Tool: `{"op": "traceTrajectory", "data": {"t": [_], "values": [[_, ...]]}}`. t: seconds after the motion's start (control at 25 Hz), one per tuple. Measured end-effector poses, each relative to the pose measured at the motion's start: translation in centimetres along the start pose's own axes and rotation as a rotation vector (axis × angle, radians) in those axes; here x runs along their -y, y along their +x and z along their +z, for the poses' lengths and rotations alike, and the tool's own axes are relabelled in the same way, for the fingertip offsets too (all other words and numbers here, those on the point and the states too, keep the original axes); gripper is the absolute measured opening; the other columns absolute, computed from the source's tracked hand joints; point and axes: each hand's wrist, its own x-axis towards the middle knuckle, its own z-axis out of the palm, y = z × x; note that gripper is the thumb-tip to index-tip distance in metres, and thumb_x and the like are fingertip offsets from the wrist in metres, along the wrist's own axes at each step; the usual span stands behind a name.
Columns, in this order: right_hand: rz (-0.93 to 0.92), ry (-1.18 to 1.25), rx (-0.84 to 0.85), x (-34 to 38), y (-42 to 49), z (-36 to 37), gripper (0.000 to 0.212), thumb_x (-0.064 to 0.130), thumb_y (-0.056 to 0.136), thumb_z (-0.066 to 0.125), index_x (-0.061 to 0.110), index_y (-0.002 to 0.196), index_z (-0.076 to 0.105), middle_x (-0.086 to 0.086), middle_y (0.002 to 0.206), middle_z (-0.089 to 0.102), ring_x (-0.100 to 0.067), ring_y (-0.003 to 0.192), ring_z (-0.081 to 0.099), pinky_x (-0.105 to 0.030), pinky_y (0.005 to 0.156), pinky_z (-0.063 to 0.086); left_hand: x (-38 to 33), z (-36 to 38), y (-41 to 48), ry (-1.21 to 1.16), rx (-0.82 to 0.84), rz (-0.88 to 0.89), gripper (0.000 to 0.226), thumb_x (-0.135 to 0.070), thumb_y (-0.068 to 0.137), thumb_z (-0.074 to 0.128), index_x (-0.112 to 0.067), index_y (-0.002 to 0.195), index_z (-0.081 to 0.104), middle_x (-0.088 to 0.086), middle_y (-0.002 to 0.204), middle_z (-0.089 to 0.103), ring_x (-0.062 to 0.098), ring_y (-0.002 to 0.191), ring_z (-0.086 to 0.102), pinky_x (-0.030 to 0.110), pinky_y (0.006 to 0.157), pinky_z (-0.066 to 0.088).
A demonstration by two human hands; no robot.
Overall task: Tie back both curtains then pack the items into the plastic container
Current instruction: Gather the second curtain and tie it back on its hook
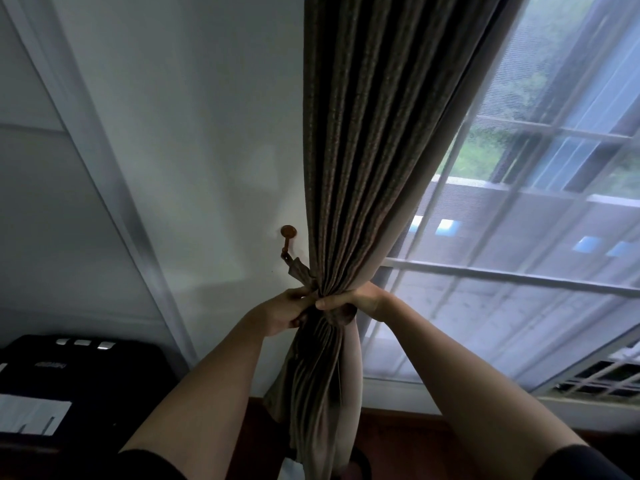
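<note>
The brown curtain (363, 168) hangs down next to the window (519, 237) & is bunched up tight in the middle. Both hands are up at the bunched part, close together.

The left hand (287, 308) is on the wall side. Its fingers are curled & pinch the tie band (299, 271). The band is brown like the curtain. It runs from the little round hook (288, 233) on the white wall (207, 150) down to the bunch.

The right hand (356, 301) is on the window side. It grips the curtain w/ its fingers wrapped round the bunch, thumb in front. Can't tell if it holds the band too.

Above the hands the curtain spreads wide; below them it hangs in soft folds to the brown floor (398, 434).

Low on the left sits a black machine (79, 365) w/ a white paper (31, 414) on top, well apart from the curtain.
</note>
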Motion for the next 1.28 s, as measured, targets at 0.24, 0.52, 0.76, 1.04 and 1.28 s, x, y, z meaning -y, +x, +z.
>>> {"op": "traceTrajectory", "data": {"t": [0.24,0.52,0.76,1.04,1.28], "values": [[0.007,-0.015,-0.024,-0.2,-0.1,-0.4,0.035,-0.006,0.068,0.075,0.01,0.098,0.064,0.008,0.092,0.065,0.005,0.081,0.062,-0.008,0.076,0.048,-0.5,-0.2,0.4,0.065,-0.116,-0.005,0.038,-0.05,0.081,0.063,-0.013,0.088,0.059,-0.002,0.056,0.051,0.008,0.047,0.045,0.022,0.054,0.035],[-0.015,0.091,-0.224,-0.7,-0.1,0.4,0.037,-0.004,0.062,0.078,-0.003,0.096,0.063,-0.005,0.084,0.064,-0.01,0.074,0.06,-0.011,0.061,0.05,-2.2,1.2,-0.4,0.53,-0.524,0.121,0.032,-0.042,0.084,0.063,-0.011,0.089,0.059,-0.001,0.077,0.058,0.018,0.078,0.056,0.025,0.067,0.037],[0.012,0.11,-0.398,-2.0,-0.3,1.3,0.029,0.008,0.055,0.071,-0.014,0.071,0.061,-0.005,0.049,0.054,-0.014,0.041,0.05,-0.025,0.044,0.039,-1.3,2.2,-1.4,0.459,-0.678,0.136,0.049,-0.047,0.08,0.066,-0.014,0.058,0.037,-0.001,0.057,0.045,0.013,0.055,0.046,0.024,0.047,0.026],[0.037,0.053,-0.56,-1.7,-2.0,1.6,0.036,0.019,0.057,0.083,0.011,0.088,0.067,0.0,0.08,0.067,-0.013,0.075,0.064,-0.02,0.06,0.052,-1.2,2.5,-3.4,0.228,-0.492,0.171,0.034,-0.033,0.083,0.066,-0.012,0.062,0.051,0.002,0.06,0.065,0.011,0.057,0.061,0.026,0.061,0.045],[0.109,-0.142,-0.777,-1.8,-2.3,2.1,0.046,0.03,0.067,0.072,0.014,0.107,0.057,-0.006,0.099,0.066,-0.028,0.097,0.062,-0.031,0.077,0.051,-1.2,2.9,-3.2,0.343,-0.542,0.167,0.042,-0.044,0.083,0.064,-0.012,0.064,0.044,0.005,0.067,0.063,0.018,0.065,0.059,0.025,0.056,0.039]]}}
